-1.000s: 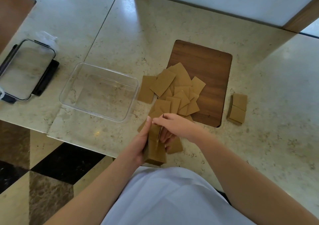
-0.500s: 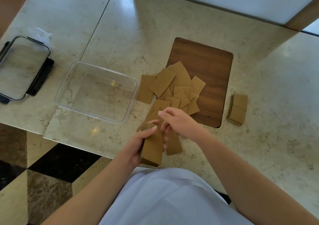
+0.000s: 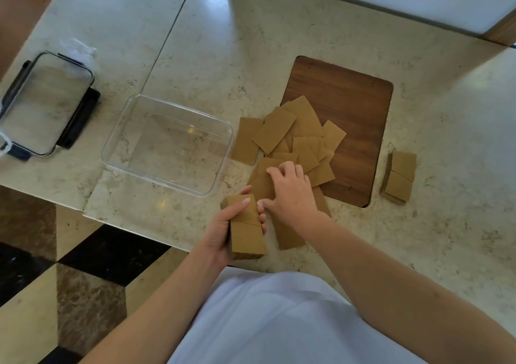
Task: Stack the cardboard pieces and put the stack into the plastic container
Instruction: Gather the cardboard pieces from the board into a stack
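Note:
My left hand [image 3: 223, 232] grips a thick stack of brown cardboard pieces [image 3: 247, 238] near the counter's front edge. Just to its right, my right hand [image 3: 290, 193] rests fingers-down on a loose cardboard piece [image 3: 264, 182] at the near end of a scattered pile [image 3: 296, 137]. The pile spreads from the stone counter onto a dark wooden board [image 3: 349, 104]. One more piece [image 3: 287, 235] lies under my right wrist. The clear plastic container [image 3: 167, 143] stands empty to the left of the pile.
A small separate stack of cardboard [image 3: 399, 176] lies right of the board. The container's lid [image 3: 44, 104] with black clips lies at far left. The counter edge runs just in front of my hands, with tiled floor below.
My right hand has left the held stack and reached forward onto a loose piece in the pile. The left hand has tilted the stack flatter.

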